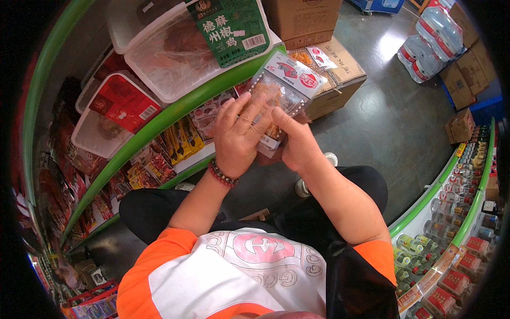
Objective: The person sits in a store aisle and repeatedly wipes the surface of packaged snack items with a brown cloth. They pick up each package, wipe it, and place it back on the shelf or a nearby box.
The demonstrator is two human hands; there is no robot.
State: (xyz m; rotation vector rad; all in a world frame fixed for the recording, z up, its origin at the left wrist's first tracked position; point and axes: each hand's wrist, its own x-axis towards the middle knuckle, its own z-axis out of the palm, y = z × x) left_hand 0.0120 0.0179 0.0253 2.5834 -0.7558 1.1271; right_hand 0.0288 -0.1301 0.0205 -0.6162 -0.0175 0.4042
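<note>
In front of my chest is a clear plastic snack pack (293, 81) with orange-brown food inside and a white, red-marked header. My left hand (241, 127), with a beaded bracelet at the wrist, lies over its face, fingers across the front and thumb hidden. My right hand (297, 139) grips its right side, the thumb on the front and the other fingers out of sight behind. Reddish-brown wrapping (273, 158) shows beneath the pack; how many packs are held is unclear. Beyond them, a similar pack (305, 58) lies on a cardboard box (334, 93).
A green-edged shelf (177, 107) on the left holds a large vacuum-packed chicken tray (167, 52), a smaller red-labelled tray (119, 107) and yellow packets (181, 137). Another carton (301, 22) is stacked behind. Bottled-water bundles (432, 44) stand at back right. Bottles (448, 205) line the right shelf.
</note>
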